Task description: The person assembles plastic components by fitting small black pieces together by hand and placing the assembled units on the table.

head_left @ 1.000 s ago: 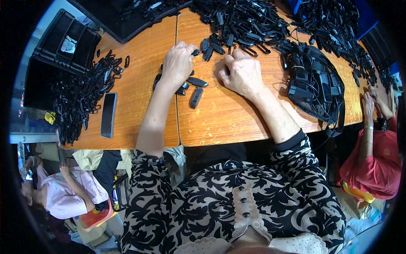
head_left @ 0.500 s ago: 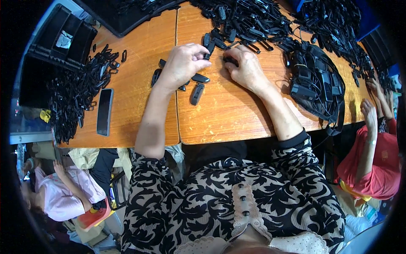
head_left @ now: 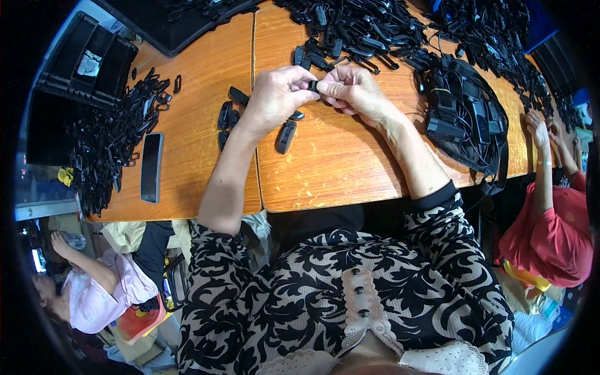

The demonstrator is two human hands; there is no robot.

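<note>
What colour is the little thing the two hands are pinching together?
Black. The small plastic piece sits between the fingers of the left hand and right hand, clearest in the head view.

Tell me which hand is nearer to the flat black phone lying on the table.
Left. The left hand is over the middle of the table, to the right of the phone; the right hand is farther right, both pinching one small black part.

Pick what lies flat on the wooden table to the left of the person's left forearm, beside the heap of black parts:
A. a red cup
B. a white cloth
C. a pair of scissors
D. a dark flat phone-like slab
D: a dark flat phone-like slab lies on the wooden table, between the heap of black parts and the left forearm.
</note>
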